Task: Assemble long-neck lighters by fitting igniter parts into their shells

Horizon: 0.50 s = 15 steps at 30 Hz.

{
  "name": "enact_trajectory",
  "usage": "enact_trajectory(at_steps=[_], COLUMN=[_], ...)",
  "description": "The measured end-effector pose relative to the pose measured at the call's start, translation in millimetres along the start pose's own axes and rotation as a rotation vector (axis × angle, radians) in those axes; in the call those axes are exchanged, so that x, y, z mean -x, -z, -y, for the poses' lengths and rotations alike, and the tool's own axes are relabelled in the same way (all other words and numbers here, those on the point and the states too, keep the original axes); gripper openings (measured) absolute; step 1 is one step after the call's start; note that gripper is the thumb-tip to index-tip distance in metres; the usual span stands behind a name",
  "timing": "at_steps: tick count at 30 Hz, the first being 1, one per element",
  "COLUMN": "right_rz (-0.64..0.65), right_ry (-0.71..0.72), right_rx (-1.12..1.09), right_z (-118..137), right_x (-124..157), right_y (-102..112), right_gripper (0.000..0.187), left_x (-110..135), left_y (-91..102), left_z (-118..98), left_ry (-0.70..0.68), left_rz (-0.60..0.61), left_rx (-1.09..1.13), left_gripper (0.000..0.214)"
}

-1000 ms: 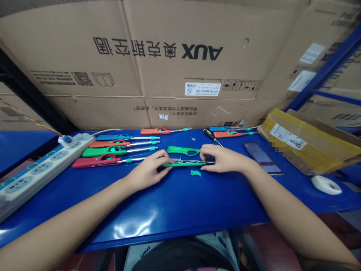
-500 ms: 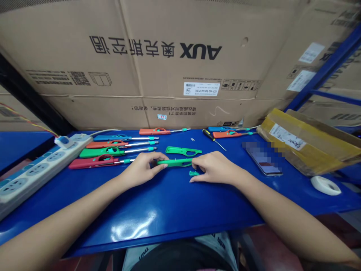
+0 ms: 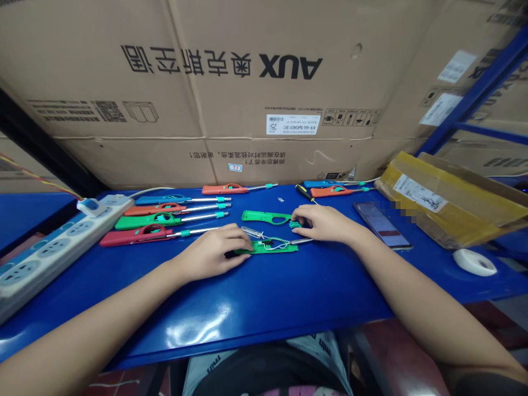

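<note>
My left hand (image 3: pixel 220 247) grips the left end of an opened green lighter half (image 3: pixel 280 247), which lies on the blue table. Thin white wires and a dark small part show inside it, with a clear tube-like piece (image 3: pixel 252 233) behind and a metal rod (image 3: pixel 303 241) at its right. The fingers of my right hand (image 3: pixel 325 223) are closed on a small teal trigger (image 3: pixel 294 224). Just left of that hand, the other green lighter shell half (image 3: pixel 266 218) lies flat on the table. My fingers partly cover both held pieces.
Several long-necked lighters, including a red one (image 3: pixel 140 235), lie at left beside a white power strip (image 3: pixel 53 247). A screwdriver (image 3: pixel 305 192), phone (image 3: pixel 383 225), white tape roll (image 3: pixel 474 263) and yellow-taped carton (image 3: pixel 449 198) are at right. A large cardboard box (image 3: pixel 231 110) stands behind.
The green lighter half now lies with its wires and inner parts showing. My right hand has let go of it, moved up and right, and picked the teal trigger off the table.
</note>
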State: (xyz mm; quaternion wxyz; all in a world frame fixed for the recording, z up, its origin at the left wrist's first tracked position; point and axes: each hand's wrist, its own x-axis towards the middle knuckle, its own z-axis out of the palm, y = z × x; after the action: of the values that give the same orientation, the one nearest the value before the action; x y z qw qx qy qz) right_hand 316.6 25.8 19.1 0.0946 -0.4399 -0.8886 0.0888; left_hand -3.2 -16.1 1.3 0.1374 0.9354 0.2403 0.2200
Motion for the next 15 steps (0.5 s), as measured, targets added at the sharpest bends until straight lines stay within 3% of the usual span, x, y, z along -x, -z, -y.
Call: enact_trajectory(at_steps=[5, 10, 15], right_rz=[-0.197, -0.114, -0.058], right_ry=[0.124, 0.263, 0.166], right_rx=[-0.047, -0.07, -0.026], right_z=[19.3, 44.8, 55.1], right_x=[2.2, -1.0, -5.2], right_y=[-1.4, -21.0, -33.0], right_gripper=[0.015, 0.014, 0.014], left_x=[-0.5, -2.4, -4.6], left_y=[0.6, -7.5, -13.8], left_z=[-5.3, -2.5, -0.9], left_ry=[0.033, 0.098, 0.088], left_rz=[0.011, -0.025, -0.035], left_rx=[-0.068, -0.028, 0.036], left_gripper=[0.02, 0.027, 0.027])
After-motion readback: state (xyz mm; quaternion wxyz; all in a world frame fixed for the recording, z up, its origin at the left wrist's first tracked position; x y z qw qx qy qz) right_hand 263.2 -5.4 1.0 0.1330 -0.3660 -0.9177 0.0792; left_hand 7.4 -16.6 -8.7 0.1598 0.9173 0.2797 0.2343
